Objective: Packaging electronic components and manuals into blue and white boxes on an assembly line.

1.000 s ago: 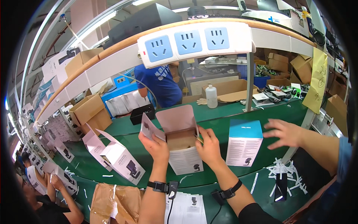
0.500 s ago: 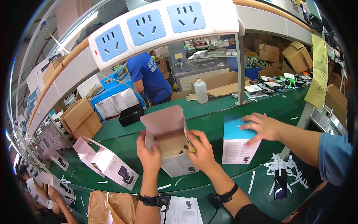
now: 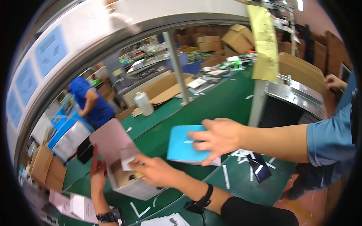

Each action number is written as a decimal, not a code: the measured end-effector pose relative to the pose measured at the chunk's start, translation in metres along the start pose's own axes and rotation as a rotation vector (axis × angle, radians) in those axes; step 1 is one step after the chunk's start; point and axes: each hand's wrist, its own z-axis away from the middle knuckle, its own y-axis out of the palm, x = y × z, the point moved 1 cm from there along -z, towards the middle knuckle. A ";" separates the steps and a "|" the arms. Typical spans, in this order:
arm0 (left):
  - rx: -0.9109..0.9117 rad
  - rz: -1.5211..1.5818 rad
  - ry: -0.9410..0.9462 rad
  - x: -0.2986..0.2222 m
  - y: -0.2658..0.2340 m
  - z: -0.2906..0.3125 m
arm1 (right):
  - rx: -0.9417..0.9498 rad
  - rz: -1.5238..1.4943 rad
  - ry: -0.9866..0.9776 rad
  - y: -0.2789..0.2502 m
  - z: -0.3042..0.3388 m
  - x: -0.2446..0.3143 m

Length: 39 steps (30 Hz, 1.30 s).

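A white carton (image 3: 141, 189) with its pinkish lid flap raised stands open on the green bench in front of me. Along its left wall my left hand (image 3: 98, 167) rests with fingers stretched upward. My right hand (image 3: 157, 170) is at the carton's right side flap (image 3: 128, 157), its fingers closed round a small yellow-and-dark thing (image 3: 137, 176), blurred. Brown cardboard shows inside the carton. To the right, a co-worker's hand (image 3: 220, 137) spreads over a box with a bright blue top (image 3: 181, 145).
White paper strips and a dark phone (image 3: 259, 169) lie at the right. Another open carton (image 3: 77, 205) is at the lower left, printed sheets (image 3: 167, 220) at the near edge. A bottle (image 3: 144, 104) stands behind; a metal post (image 3: 175, 67) rises beyond the bench.
My view has swung right and tilted, blurring the picture. My right hand has moved to the carton's side flap. The co-worker's hand stays on the blue-topped box.
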 end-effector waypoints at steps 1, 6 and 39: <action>-0.072 -0.075 -0.019 -0.008 0.014 0.004 | 0.057 0.000 0.007 -0.002 0.001 -0.003; -0.309 -0.109 0.176 0.046 0.033 0.012 | 0.048 -0.129 0.148 -0.004 0.000 -0.001; -0.309 0.234 0.604 0.033 0.095 0.070 | 0.021 -0.629 0.219 -0.010 0.021 -0.024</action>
